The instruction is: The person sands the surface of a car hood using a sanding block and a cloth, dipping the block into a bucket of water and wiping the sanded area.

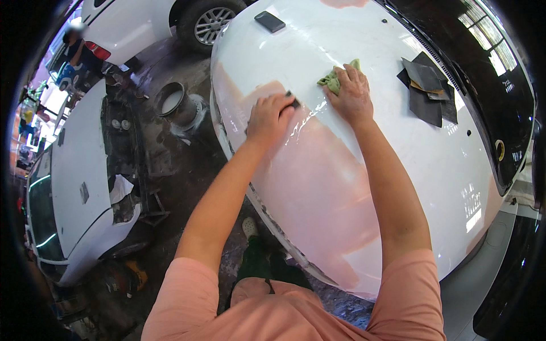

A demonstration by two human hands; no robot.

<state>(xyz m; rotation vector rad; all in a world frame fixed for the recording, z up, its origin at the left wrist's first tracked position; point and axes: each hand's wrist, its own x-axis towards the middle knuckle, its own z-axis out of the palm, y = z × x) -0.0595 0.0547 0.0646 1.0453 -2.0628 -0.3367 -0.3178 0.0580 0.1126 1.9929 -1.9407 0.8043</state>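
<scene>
My left hand (267, 119) grips a dark sanding pad (293, 99) pressed on the wet, pink-patched area of the white car hood (310, 182). To its right, my right hand (351, 96) is closed over a crumpled pale green cloth (330, 79) on the white paint. Farther right, several dark sandpaper sheets (429, 102) lie overlapping on the hood, with a brownish one among them. A black phone (269, 21) rests near the hood's far end. Much of the pad is hidden under my left fingers.
A metal bucket (172, 99) with pale liquid stands left of the hood. Another white car (79, 182) with its front stripped fills the left. A person (77, 51) is near a white vehicle (125, 23) at top left. The windshield (500, 68) borders the right.
</scene>
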